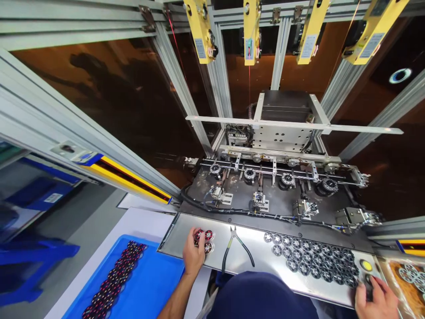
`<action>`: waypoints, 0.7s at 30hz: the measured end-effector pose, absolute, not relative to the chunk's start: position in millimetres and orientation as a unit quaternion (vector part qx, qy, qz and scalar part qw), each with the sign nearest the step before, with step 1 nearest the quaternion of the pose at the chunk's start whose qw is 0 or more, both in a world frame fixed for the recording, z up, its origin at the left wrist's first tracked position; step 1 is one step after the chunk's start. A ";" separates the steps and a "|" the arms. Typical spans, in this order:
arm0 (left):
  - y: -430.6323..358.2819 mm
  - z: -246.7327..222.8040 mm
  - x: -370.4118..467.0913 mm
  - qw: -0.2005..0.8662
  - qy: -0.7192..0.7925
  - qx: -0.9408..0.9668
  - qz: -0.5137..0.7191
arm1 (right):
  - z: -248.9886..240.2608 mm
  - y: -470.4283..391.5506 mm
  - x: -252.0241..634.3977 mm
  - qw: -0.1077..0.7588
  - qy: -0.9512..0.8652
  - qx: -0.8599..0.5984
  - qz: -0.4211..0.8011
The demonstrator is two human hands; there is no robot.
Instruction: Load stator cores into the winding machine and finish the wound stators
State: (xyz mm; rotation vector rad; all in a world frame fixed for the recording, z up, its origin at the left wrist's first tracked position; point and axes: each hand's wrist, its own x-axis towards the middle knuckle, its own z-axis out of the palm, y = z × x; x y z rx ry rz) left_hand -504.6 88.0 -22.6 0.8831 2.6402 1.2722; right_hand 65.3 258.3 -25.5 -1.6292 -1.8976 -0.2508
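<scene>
bare steel shelf [259, 259] lies open between pliers [236, 248] and the packed wound cores [312, 258] at right

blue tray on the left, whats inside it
The blue tray holds a long band of dark round wound parts with red and white flecks, running diagonally. Its near end is cut off by the picture edge.

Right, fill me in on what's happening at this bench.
A person stands at a machine's steel shelf. The left hand rests on a small cluster of red wound coils at the shelf's left end. The right hand is at the right end, by a dark button below a yellow button. Cutters lie between, beside rows of bare round cores. A blue tray holds more coils. Four parts sit in the machine's holders.
</scene>
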 end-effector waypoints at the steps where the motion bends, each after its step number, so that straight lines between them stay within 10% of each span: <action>1: 88.0 -22.8 -504.8 0.040 0.862 0.288 0.416 | -25.5 258.4 65.6 0.301 -0.724 -0.611 -0.110; 21: 86.7 -28.4 -505.9 0.037 0.855 0.293 0.427 | -26.1 261.9 69.8 0.272 -0.749 -0.582 -0.160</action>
